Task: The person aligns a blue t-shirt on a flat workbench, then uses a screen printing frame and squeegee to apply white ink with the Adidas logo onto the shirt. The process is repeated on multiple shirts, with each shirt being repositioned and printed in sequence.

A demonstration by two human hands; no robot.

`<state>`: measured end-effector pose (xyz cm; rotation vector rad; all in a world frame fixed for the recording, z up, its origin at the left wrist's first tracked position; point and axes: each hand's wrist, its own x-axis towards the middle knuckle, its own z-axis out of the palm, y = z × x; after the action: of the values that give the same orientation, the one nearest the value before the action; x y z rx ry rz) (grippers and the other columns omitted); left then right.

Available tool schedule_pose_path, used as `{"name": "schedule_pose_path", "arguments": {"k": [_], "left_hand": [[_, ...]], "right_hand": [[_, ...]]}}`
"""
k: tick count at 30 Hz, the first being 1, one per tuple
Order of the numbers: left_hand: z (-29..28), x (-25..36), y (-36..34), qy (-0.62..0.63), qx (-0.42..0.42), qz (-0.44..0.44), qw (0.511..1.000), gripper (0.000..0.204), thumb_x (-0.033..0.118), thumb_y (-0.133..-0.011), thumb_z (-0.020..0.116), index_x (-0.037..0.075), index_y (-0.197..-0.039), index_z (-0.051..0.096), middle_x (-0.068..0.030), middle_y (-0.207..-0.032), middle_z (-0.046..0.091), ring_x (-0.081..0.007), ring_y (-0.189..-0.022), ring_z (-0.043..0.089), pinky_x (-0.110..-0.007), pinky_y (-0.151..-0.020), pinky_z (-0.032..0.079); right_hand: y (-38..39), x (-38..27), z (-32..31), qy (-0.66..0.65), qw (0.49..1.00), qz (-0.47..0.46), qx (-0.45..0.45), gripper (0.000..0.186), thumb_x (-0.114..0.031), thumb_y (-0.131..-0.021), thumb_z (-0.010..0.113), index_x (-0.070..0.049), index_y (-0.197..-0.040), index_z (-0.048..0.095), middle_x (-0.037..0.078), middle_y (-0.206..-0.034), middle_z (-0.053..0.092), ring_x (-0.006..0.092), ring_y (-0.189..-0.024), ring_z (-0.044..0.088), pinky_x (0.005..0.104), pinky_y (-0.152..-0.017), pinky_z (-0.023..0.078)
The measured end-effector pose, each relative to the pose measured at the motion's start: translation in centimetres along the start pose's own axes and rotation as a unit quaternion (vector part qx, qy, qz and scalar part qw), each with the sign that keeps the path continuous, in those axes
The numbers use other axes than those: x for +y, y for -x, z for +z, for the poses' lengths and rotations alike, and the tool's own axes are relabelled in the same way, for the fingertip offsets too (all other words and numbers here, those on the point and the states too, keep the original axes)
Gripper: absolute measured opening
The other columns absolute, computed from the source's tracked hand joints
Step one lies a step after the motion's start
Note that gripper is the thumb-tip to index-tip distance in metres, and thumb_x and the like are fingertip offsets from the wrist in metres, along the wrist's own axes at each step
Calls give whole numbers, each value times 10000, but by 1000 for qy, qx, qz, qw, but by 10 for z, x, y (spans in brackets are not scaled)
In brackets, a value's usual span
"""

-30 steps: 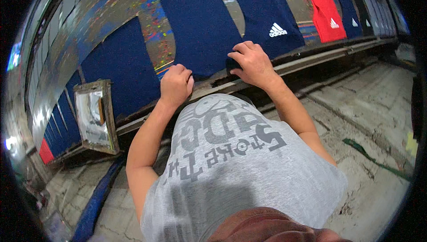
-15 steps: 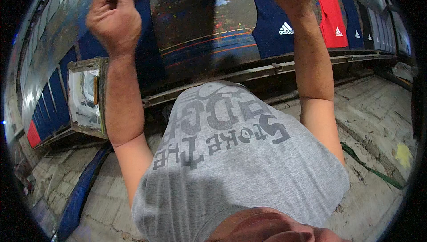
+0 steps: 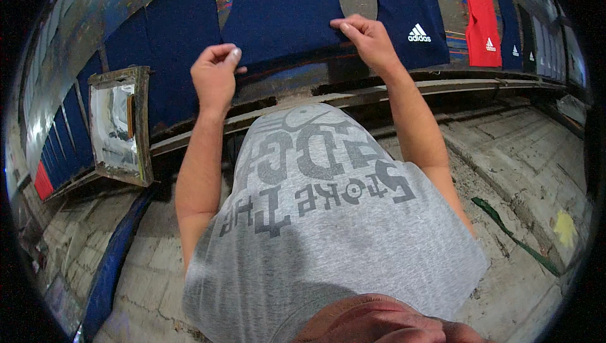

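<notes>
A navy blue fabric panel (image 3: 284, 18) is stretched across the long paint-flecked table in front of me. My left hand (image 3: 216, 73) is closed, thumb against fingers, at the panel's near left corner. At the near right corner, my right hand (image 3: 368, 40) pinches the edge of the same panel. Its near edge hangs between the two hands, close to the table's rim. Just to the right lies another navy fabric panel (image 3: 407, 8) with a white printed logo. Plain navy fabric (image 3: 180, 40) covers the table left of my left hand.
A screen-printing frame (image 3: 146, 125) smeared with paint stands at the table's near edge on the left. Red fabric (image 3: 483, 18) and more printed pieces run along the right. A metal rail (image 3: 416, 90) follows the table's edge. Blue cloth (image 3: 117, 261) and a green strip (image 3: 514, 236) are low down.
Both hands have come down toward me and closer together, drawing the navy panel over bare table between the neighbouring pieces.
</notes>
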<state>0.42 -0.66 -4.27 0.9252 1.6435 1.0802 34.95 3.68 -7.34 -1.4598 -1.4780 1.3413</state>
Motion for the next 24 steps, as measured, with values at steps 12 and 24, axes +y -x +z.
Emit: {"name": "schedule_pose_path", "arguments": {"k": [12, 24], "left_hand": [[-21, -54, 34, -244, -40, 40, 968, 98, 46, -1049, 760, 28, -1134, 807, -23, -908, 753, -77, -747, 687, -279, -633, 602], [-19, -50, 47, -316, -43, 62, 946, 126, 68, -985, 807, 17, -1100, 803, -52, -882, 775, -128, -773, 704, -340, -736, 585]], "right_hand": [[45, 17, 20, 196, 978, 58, 34, 131, -180, -941, 861, -108, -1048, 883, 128, -1017, 852, 312, -906, 820, 418, -863, 640], [55, 17, 12, 234, 970, 68, 23, 135, -233, -912, 878, -138, -1008, 881, 136, -1005, 846, 346, -951, 820, 466, -872, 649]]}}
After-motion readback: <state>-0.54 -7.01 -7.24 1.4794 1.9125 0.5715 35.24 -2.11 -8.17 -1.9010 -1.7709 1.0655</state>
